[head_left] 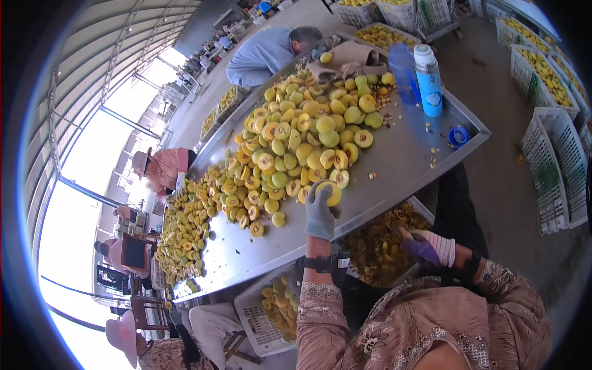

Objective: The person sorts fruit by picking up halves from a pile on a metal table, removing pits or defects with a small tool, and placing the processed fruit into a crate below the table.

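My left hand (320,216), in a grey glove, is closed around a yellow peach (333,195) at the near edge of the metal table (394,179). A big heap of whole and halved yellow-green peaches (290,142) lies beside it, some cut faces showing brown stones or hollows. My right hand (431,246), in a striped and purple glove with a bare fingertip showing, is held over a crate of yellow-brown scraps (385,246) below the table edge. Its fingers look closed, but what they hold, if anything, I cannot make out.
A blue flask (428,83), its blue lid (458,136) and a brown cloth (348,60) are on the table. A crate of peaches (268,320) stands below, left. White crates (555,166) line the right. Co-workers sit at the far side (265,55) and left (166,169).
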A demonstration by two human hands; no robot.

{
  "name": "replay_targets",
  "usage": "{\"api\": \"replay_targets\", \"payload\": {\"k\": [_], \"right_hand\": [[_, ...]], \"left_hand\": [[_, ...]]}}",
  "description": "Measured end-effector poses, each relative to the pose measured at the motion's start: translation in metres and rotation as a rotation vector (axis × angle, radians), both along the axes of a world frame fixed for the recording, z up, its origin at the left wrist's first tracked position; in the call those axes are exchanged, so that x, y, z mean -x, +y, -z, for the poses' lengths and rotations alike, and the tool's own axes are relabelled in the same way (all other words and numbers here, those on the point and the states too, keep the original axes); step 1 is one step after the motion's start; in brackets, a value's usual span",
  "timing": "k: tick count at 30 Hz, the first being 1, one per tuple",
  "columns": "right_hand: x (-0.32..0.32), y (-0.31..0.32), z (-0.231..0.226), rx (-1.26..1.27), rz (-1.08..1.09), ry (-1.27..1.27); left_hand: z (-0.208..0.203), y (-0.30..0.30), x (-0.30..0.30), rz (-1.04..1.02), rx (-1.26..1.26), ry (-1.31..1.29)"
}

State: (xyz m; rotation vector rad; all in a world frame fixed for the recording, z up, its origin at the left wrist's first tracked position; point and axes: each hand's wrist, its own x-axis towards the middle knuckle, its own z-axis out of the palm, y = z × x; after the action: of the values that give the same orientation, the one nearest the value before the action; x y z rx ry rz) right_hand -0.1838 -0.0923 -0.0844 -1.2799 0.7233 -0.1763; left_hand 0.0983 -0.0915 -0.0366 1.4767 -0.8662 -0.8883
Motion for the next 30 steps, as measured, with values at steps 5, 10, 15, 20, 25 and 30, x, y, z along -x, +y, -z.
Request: {"api": "replay_targets", "payload": {"k": [5,10,15,20,25,30], "right_hand": [[-0.016,0.007,-0.059,-0.273,-0.086,-0.094],[-0.031,0.019,-0.079,-0.389,-0.092,-0.151],[-0.039,0.032,-0.069,-0.431,-0.069,-0.194],[-0.041,0.038,-0.068,-0.457,-0.077,-0.222],[-0.040,0.045,-0.066,-0.580,-0.098,-0.286],[-0.035,0.037,-0.059,-0.781,-0.155,-0.349]], "left_hand": [[-0.010,0.033,0.056,-0.134,0.268,0.560],[0.013,0.052,0.073,-0.119,0.354,-0.207],[-0.001,0.067,0.088,-0.142,0.267,0.228],[-0.001,0.073,0.098,-0.202,0.293,0.214],[-0.003,0.072,0.115,-0.332,0.308,0.156],[-0.013,0.075,0.111,-0.223,0.289,-0.238]]}}
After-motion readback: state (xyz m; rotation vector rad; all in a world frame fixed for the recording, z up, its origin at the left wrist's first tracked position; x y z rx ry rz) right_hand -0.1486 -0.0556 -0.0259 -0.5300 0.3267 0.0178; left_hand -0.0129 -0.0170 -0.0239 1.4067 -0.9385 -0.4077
